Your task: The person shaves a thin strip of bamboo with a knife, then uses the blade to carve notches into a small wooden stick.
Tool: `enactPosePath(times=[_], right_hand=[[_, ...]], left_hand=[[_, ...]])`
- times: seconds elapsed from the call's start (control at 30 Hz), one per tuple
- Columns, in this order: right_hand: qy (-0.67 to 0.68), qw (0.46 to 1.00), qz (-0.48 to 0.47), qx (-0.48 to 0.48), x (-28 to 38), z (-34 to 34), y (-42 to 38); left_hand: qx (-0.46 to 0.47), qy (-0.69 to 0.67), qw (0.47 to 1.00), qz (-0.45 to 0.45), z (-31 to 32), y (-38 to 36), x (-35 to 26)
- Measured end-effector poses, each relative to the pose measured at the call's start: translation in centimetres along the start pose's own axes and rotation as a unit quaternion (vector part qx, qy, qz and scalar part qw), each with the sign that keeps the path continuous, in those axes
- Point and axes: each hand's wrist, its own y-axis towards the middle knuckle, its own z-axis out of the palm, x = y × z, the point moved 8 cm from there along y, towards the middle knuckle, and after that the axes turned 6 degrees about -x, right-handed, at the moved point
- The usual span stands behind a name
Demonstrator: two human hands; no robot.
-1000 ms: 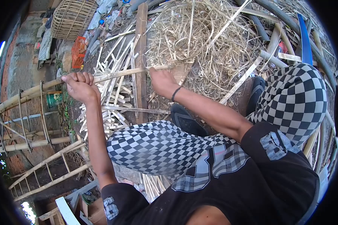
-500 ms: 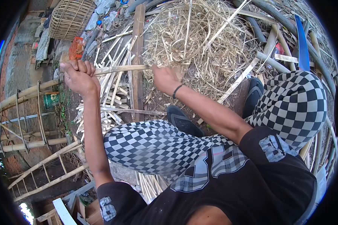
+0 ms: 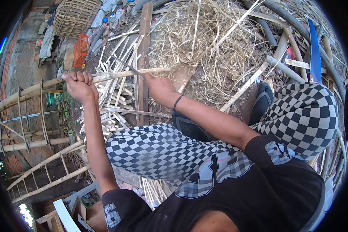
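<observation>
Strip (image 3: 116, 75) spans over beam (image 3: 145, 42), left end in left hand (image 3: 80, 86), fist closed; right hand (image 3: 161, 91), fingers curled shut, grips blade (image 3: 124, 63) crossing it; shavings (image 3: 216, 42) far side.

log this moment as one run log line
left hand: grips bamboo strip | right hand: holds thin-bladed tool across strip | shavings: on ground

The left hand (image 3: 80, 84) is closed in a fist, its forearm (image 3: 92, 133) extended nearly straight. The right hand (image 3: 159, 88) is closed, well apart from the left, its forearm (image 3: 208, 116) angled diagonally across the front.
</observation>
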Motion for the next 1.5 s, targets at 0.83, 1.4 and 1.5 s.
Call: enactPosePath(times=[0.83,1.4,1.5], right_hand=[[-0.111,0.967,0.229,0.028,-15.5,3.1,-3.4],[-0.118,0.963,0.235,0.065,-15.9,1.9,-5.1],[-0.05,0.977,0.202,0.051,-9.3,-0.5,-2.2]], left_hand=[[0.028,-0.027,0.998,-0.044,-0.8,0.4,1.1],[0.198,-0.099,0.97,-0.102,1.5,-1.0,0.5],[0.251,-0.103,0.956,-0.109,2.8,-2.1,-0.2]])
